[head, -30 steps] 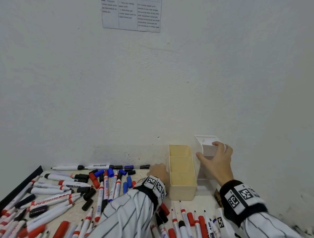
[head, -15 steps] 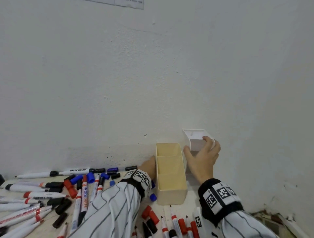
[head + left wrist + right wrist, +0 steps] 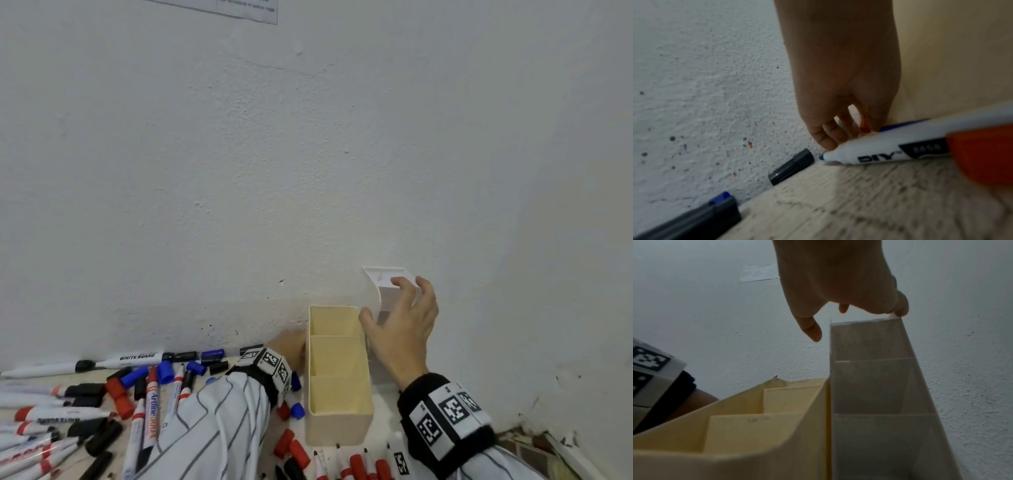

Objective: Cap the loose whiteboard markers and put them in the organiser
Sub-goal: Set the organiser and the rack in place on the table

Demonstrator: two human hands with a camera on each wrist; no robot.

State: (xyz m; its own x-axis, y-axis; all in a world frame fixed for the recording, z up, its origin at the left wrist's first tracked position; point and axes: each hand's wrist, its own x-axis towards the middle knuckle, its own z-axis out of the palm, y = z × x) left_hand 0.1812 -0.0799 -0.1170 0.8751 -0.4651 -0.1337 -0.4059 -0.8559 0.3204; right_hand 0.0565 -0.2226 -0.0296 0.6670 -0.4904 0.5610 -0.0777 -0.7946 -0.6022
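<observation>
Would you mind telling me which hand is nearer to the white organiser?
Right. The right hand is at the white organiser, fingers touching its far top edge. The left hand is beyond the cream organiser, against its outer left wall.

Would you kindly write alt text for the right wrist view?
The right hand touches the far rim of a white organiser with its fingers, thumb loose. A yellow organiser stands against its left side; both look empty.
</observation>
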